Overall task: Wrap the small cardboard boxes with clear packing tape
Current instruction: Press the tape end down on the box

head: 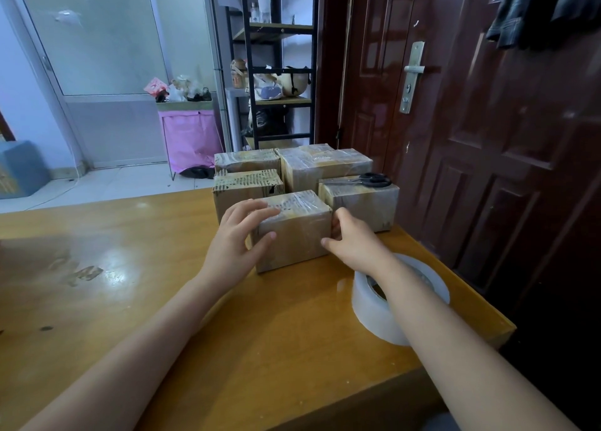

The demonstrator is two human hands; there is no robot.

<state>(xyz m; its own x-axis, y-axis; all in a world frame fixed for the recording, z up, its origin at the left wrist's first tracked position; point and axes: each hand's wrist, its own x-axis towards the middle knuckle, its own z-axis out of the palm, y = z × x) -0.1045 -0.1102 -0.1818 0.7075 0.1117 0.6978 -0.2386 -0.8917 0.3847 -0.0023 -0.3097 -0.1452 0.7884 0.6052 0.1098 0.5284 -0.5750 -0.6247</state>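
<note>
A: Where's the box being worked on?

B: The near box [294, 232] sits on the table [130, 284], a little past centre toward one o'clock, glossy with tape on its top and front. Both hands are on it.

A: How do the hands hold it?

B: The left hand [239, 238] is at the box's nine o'clock side, fingers curled over the top left edge and thumb pressed to the front face, so it grips the box. The right hand [353, 240] is at its three o'clock side, thumb on the front right corner and fingers wrapped round the right face. It grips the box too.

A: And the tape?

B: The roll [374, 313] lies flat on the table at five o'clock of the box, partly under the right forearm, near the table's right edge.

A: Other boxes?

B: Four more stand behind the near box, packed close together: a left box [247, 186] at eleven o'clock, a right box [361, 203] at two o'clock, and two at the back, a rear left box [247, 160] and a bigger rear box [325, 167]. Scissors [374, 180] lie on top of the right box.

A: Anything beyond?

B: A dark red door [487, 105] at three o'clock, a shelf [276, 66] at twelve.
</note>
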